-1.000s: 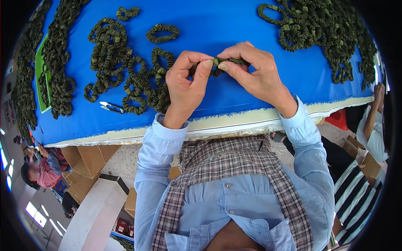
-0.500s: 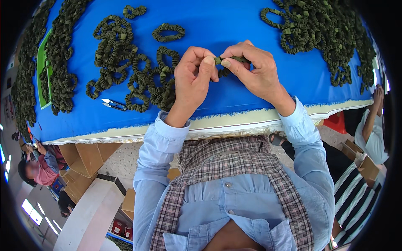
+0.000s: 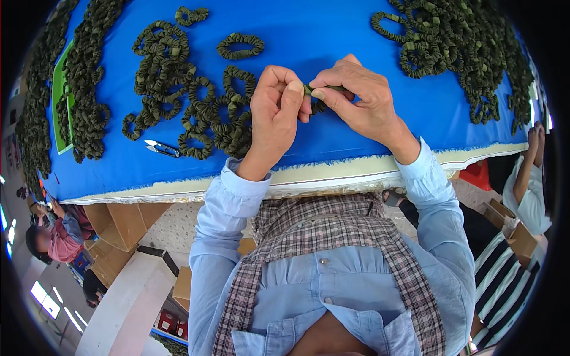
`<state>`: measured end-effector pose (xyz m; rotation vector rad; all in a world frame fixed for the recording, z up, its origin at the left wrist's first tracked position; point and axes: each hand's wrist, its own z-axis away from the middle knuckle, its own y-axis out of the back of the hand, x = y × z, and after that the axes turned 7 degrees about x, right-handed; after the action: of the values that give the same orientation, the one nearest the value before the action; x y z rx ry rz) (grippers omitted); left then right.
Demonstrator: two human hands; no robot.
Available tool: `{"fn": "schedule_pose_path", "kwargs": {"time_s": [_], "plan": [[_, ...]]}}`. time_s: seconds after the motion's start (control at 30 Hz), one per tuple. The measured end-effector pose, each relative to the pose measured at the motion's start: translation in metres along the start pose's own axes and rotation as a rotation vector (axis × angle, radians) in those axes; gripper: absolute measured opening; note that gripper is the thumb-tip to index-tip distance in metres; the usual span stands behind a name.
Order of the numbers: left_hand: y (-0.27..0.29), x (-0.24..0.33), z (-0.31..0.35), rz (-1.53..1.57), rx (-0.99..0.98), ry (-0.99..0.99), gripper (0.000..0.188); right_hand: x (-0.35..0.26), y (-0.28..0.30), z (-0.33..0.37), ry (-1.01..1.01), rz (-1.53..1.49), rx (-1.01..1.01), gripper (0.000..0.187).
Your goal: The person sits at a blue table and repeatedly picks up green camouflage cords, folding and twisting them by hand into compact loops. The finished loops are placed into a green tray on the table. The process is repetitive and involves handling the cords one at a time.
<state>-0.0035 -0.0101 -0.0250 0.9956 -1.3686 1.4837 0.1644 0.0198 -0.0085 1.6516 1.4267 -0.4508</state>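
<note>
Between my two hands, just above the blue table, is a dark green scrunchie [image 3: 319,107], mostly covered by my fingers. My left hand [image 3: 278,113] pinches one part of it between thumb and forefinger. Right beside, my right hand [image 3: 359,101] grips the adjoining part the same way, the fingertips of both nearly meeting. A short flat stretch of green cloth shows between the thumbs. Several gathered scrunchies [image 3: 228,127] lie in a loose cluster by my left wrist, and a single one [image 3: 240,46] rests beyond my left hand.
Small thread snips [image 3: 161,148] lie left of the cluster. A large pile of scrunchies [image 3: 451,41] covers the far right; another heap [image 3: 86,77] overlaps a green tray [image 3: 57,113] at left. The table's frayed front edge [image 3: 332,171] runs before me. Other people sit at both sides.
Both hands stay pinched on the scrunchie. My left hand has shifted very slightly to the right, and less of the green cloth shows between the thumbs.
</note>
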Motion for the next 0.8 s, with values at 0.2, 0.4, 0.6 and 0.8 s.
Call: {"fn": "schedule_pose_path", "kwargs": {"time_s": [0.2,0.4,0.6,0.8], "plan": [[0.001,-0.003,0.000,0.018,-0.021,-0.061,0.018,-0.002,0.006,-0.006,0.027,0.015,-0.107,0.011],[0.010,0.002,-0.006,-0.011,-0.092,0.000,0.024,-0.005,0.006,0.003,-0.187,-0.086,-0.083,0.011],[0.010,-0.001,-0.008,0.126,-0.043,0.096,0.028,-0.011,0.001,0.003,-0.328,-0.069,-0.049,0.025],[0.002,-0.002,-0.005,0.021,-0.032,-0.058,0.032,-0.011,-0.002,0.003,-0.307,-0.001,-0.044,0.029]]}}
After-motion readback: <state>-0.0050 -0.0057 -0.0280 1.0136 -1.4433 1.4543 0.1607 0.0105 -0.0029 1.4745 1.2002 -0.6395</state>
